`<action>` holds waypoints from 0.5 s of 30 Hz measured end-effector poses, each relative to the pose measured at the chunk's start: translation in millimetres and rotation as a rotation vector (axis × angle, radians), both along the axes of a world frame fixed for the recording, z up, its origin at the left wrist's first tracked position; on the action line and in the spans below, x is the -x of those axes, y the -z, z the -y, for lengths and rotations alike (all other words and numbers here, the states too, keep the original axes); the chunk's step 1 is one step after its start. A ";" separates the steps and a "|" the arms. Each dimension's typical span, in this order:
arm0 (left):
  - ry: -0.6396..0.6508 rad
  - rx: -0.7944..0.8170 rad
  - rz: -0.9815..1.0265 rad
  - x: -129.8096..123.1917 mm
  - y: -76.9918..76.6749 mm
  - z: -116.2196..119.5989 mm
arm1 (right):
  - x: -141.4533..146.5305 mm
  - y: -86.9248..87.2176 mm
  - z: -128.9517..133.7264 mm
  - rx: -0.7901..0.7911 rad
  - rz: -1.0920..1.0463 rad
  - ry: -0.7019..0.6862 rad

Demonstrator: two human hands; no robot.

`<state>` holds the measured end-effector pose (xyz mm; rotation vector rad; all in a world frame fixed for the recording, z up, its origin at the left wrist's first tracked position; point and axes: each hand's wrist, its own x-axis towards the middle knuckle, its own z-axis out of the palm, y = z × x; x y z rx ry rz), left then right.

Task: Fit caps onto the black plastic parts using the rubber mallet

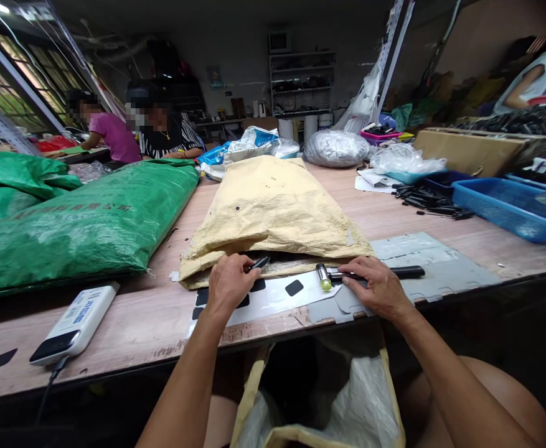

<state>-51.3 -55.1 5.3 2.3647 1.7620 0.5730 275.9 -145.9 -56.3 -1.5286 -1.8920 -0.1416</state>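
Observation:
My left hand (pixel 230 283) is closed around a small black elongated piece (pixel 259 263) at the mouth of a yellow paper-like sack (pixel 282 205). The sack lies on the table with its opening toward me, and dark contents show inside. My right hand (pixel 373 283) has its fingers on the black handle of a small hammer (pixel 323 277). That hammer has a shiny metal head and a yellowish tip, and its handle (pixel 408 272) runs out to the right. Beneath both hands lies a white sheet (pixel 273 298) with black rounded-square stickers (pixel 294 287).
A green sack (pixel 86 218) and a white power bank (pixel 76 323) with a cable are on the left. To the right are a grey board (pixel 441 261), black parts (pixel 434 202) and a blue basket (pixel 510 208). Below the table edge, an open sack (pixel 389 398) gapes. Several people work behind.

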 end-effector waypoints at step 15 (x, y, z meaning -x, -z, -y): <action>0.419 0.154 0.338 -34.7 31.3 40.3 | 2.4 -9.5 4.1 -0.014 0.162 -0.012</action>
